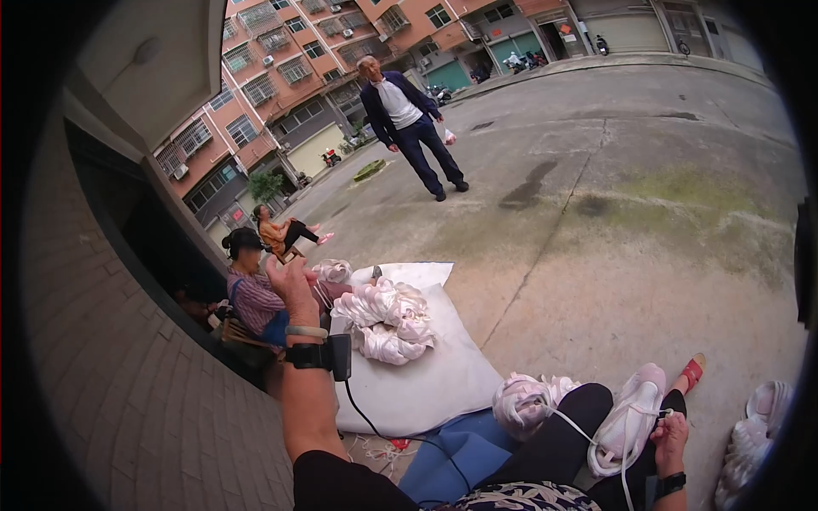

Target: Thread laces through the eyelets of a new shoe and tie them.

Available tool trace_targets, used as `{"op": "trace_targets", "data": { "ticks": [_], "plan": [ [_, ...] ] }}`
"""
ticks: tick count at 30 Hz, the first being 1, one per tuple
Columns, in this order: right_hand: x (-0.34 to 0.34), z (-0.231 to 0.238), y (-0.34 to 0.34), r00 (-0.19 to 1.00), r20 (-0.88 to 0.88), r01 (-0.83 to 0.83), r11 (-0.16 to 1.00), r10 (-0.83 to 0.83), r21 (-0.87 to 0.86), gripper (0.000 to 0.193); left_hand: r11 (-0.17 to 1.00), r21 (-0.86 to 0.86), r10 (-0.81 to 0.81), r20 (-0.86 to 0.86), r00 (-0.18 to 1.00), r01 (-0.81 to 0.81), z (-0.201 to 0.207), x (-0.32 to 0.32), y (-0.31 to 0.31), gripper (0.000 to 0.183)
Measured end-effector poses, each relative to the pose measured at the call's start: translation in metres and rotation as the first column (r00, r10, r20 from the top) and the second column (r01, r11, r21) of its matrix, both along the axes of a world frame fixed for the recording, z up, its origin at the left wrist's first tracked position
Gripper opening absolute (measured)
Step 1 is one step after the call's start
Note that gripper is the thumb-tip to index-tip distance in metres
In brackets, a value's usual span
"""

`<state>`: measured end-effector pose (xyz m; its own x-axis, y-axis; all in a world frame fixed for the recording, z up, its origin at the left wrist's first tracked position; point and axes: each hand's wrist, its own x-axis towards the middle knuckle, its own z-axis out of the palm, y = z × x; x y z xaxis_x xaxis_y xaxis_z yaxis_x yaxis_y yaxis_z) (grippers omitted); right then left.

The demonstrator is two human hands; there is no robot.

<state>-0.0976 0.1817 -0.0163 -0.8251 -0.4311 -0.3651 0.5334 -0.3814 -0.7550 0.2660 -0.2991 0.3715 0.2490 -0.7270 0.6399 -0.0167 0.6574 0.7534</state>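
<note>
A pale pink and white sneaker (pixel 630 417) rests on my lap, sole edge toward me. Beside it, my right hand (pixel 671 433) is closed, pinching a white shoelace (pixel 626 464) at the shoe's opening; another stretch of lace runs left across my dark trouser leg. My left hand (pixel 292 281) is raised far out to the left, its fingers curled. A thin white lace loops beside those fingers and appears to be held in them. Below that hand, a bundle of similar pink-white shoes (pixel 388 322) lies on a white-covered table (pixel 426 375).
More pale shoes (pixel 524 404) sit by my knee, and another bundle (pixel 754 439) is at the far right. A seated person (pixel 256 298) is close on the left by the brick wall (pixel 153 366). Another person (pixel 413 123) stands on the concrete yard (pixel 588 247).
</note>
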Motion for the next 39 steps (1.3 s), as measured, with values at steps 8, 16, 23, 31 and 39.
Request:
{"op": "trace_targets", "data": {
  "ticks": [8,16,23,31,39],
  "plan": [
    [-0.002,-0.002,-0.001,1.0,0.005,-0.012,0.999,0.012,0.045,0.005,0.996,-0.008,-0.087,0.011,0.996,0.088,-0.031,-0.009,-0.017,0.061],
    [-0.002,-0.001,-0.001,0.999,-0.024,-0.027,1.0,0.027,-0.013,0.004,0.696,0.546,-0.637,0.17,0.752,0.466,-0.151,-0.114,0.064,0.027],
    [0.011,-0.003,0.008,0.999,-0.024,-0.027,1.0,0.027,0.015,0.005,0.042,0.854,-0.999,0.048,0.001,0.518,-0.301,-0.235,0.235,0.01],
    [0.013,0.018,-0.015,0.981,-0.171,-0.058,0.978,0.093,0.198,0.009,0.238,0.828,-0.905,0.379,-0.193,0.508,-0.316,-0.283,0.306,0.014],
    [0.01,0.007,-0.013,0.98,-0.196,0.003,0.978,0.039,0.207,0.008,0.21,0.894,-0.884,0.346,-0.313,0.396,-0.327,-0.291,0.327,0.021]
  ]
}}
